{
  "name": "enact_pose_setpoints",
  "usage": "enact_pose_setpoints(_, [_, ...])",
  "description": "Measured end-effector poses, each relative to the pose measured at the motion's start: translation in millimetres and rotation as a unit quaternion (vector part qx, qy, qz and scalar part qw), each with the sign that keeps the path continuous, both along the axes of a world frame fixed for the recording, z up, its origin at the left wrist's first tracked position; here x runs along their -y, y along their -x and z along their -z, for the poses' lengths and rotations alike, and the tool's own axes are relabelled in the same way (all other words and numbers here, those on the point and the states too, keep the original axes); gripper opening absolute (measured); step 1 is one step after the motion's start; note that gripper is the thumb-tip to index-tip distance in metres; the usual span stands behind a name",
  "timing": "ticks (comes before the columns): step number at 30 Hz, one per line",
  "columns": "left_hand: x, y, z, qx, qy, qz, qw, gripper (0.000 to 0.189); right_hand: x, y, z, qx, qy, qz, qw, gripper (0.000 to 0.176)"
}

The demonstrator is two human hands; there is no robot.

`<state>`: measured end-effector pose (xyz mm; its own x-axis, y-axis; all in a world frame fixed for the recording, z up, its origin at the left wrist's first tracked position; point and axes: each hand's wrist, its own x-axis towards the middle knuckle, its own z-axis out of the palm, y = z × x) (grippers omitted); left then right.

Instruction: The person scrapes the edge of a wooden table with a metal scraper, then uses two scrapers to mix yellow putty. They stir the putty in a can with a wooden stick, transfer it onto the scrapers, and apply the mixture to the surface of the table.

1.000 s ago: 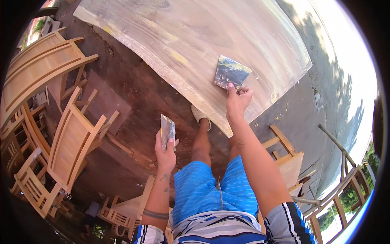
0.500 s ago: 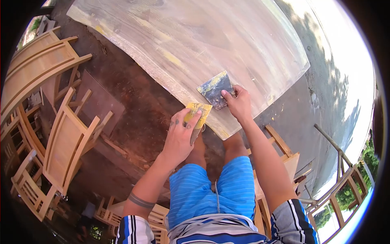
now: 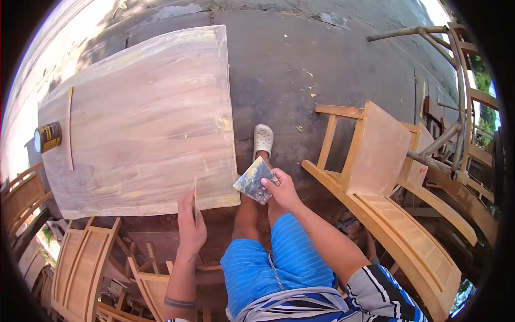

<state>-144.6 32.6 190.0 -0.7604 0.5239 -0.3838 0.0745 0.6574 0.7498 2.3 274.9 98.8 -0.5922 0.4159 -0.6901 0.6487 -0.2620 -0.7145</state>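
A large wooden panel (image 3: 145, 118) with pale, streaky filler lies to the left. My left hand (image 3: 190, 225) is over its near edge, closed on a thin yellow scraper (image 3: 195, 201) seen edge-on. My right hand (image 3: 281, 189) grips a dark square plate (image 3: 256, 180) smeared with yellow and white paste, held above my leg just right of the panel's near corner. Toward the panel's far left side lie a thin wooden strip (image 3: 70, 129) and a can (image 3: 48, 137) with a dark and yellow label.
A wooden chair (image 3: 378, 155) lies tilted at the right, before a metal-pipe frame (image 3: 456, 96). More wooden chairs (image 3: 86, 268) stand at the lower left. My clog (image 3: 263, 139) is on the grey floor (image 3: 279, 70) beside the panel.
The view has turned right, so the panel now lies to the left and the can and strip show. My hands have moved apart, and the left one has turned its scraper edge-on.
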Motion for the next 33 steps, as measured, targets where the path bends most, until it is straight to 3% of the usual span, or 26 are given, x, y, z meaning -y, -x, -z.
enact_pose_setpoints(3, [-33.7, 6.5, -1.5, -0.014, 0.007, 0.112, 0.994, 0.073, 0.2, 19.2, -6.6, -0.043, 0.055, 0.09, 0.993, 0.019])
enact_pose_setpoints(10, [-93.0, 42.4, 1.4, -0.146, 0.085, 0.301, 0.939, 0.084, 23.9, 66.4, 25.0, -0.09, 0.009, 0.156, 0.984, 0.02])
enact_pose_setpoints(15, [-82.4, 51.8, 10.9, -0.175, 0.106, 0.366, 0.908, 0.079, 45.8, 63.8, 23.1, -0.084, 0.037, 0.18, 0.979, 0.021])
enact_pose_setpoints(20, [-63.1, 58.0, 15.5, -0.181, 0.068, 0.474, 0.859, 0.064, 67.8, 50.9, 28.9, -0.068, -0.021, 0.183, 0.981, 0.02])
enact_pose_setpoints(23, [-46.9, 58.9, 15.3, -0.236, 0.063, 0.55, 0.799, 0.066, 72.7, 51.5, 25.8, -0.05, -0.043, 0.178, 0.982, 0.021])
enact_pose_setpoints(26, [-38.3, 62.3, 23.1, -0.264, 0.117, 0.572, 0.767, 0.055, 72.0, 57.9, 7.8, -0.02, -0.102, 0.163, 0.981, 0.022])
enact_pose_setpoints(30, [-32.2, 55.0, 40.8, -0.267, 0.112, 0.554, 0.781, 0.056, 70.0, 59.5, -0.7, -0.03, -0.095, 0.157, 0.983, 0.02])
enact_pose_setpoints(33, [-28.2, 47.2, 52.2, -0.288, 0.099, 0.54, 0.784, 0.062, 75.6, 52.7, 19.4, -0.03, -0.16, 0.105, 0.981, 0.021])
